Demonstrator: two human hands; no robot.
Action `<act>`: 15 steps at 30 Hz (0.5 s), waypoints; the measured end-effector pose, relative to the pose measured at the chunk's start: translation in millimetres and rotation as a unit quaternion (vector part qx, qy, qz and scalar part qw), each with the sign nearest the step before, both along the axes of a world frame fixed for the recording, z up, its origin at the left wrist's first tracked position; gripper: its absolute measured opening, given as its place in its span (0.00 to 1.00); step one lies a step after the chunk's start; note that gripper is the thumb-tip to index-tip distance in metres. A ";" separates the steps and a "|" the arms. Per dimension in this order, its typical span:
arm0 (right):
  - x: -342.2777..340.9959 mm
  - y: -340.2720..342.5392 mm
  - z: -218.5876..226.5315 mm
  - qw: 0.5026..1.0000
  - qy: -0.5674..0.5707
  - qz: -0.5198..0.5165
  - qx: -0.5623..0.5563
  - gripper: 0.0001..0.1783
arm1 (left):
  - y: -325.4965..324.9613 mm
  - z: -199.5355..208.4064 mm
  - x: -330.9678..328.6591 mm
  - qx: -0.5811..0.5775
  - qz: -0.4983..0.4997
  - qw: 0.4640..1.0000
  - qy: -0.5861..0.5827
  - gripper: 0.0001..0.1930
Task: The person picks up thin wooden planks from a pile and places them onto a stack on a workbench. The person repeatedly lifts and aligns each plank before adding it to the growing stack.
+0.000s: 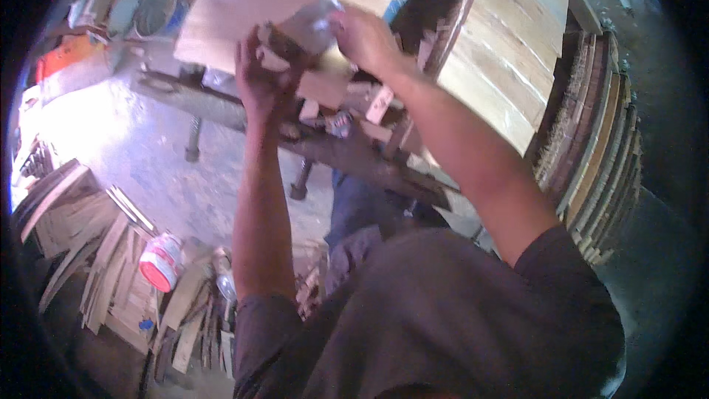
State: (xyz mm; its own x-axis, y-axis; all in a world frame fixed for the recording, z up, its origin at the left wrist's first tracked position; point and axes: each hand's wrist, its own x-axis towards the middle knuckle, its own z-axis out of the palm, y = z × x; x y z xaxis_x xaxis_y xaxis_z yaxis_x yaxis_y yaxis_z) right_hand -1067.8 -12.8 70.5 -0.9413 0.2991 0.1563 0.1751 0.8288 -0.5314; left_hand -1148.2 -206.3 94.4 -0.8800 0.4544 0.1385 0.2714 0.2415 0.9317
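Note:
Above the near edge of a pale wooden panel (251,0), both my hands are raised close together. My right hand (365,38) is closed, its fingers pinching a shiny, greyish, translucent sheet-like thing (314,22), perhaps plastic; blur hides its exact kind. My left hand (267,74) curls upward at the sheet's left side, around a small dark piece (283,46) that I cannot make out. Below the hands, several small wood offcuts (379,103) lie at the bench edge, beside a small metallic item (341,124).
A dark clamp bar (317,144) with hanging bolts (301,179) runs along the front. Another glued board panel (509,44) lies to the right, near stacked strips (598,140). Wood scraps (111,258), a white-and-red tub (161,262) and a bucket (159,11) stand left.

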 end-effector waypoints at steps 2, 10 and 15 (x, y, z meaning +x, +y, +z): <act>-4.1 -5.9 15.2 1.000 0.000 0.016 0.027 0.10 | -6.9 -9.5 3.6 0.001 0.011 1.000 0.007 0.39; -9.5 27.9 49.6 0.985 0.030 0.171 -0.011 0.14 | -3.5 -14.7 0.0 0.020 0.024 0.999 0.018 0.40; -16.8 43.1 59.9 0.988 -0.096 0.021 -0.116 0.11 | -1.9 -6.9 3.3 -0.013 0.026 0.999 0.034 0.40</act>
State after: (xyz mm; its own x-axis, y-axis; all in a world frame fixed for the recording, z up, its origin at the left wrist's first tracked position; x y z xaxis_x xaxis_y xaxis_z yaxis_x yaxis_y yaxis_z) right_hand -1084.5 30.3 130.4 -0.9591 0.2669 -0.0942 0.2595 0.6968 -0.6687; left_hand -1144.9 -208.2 87.6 -0.8916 0.4123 0.1873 0.3200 0.2810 0.9048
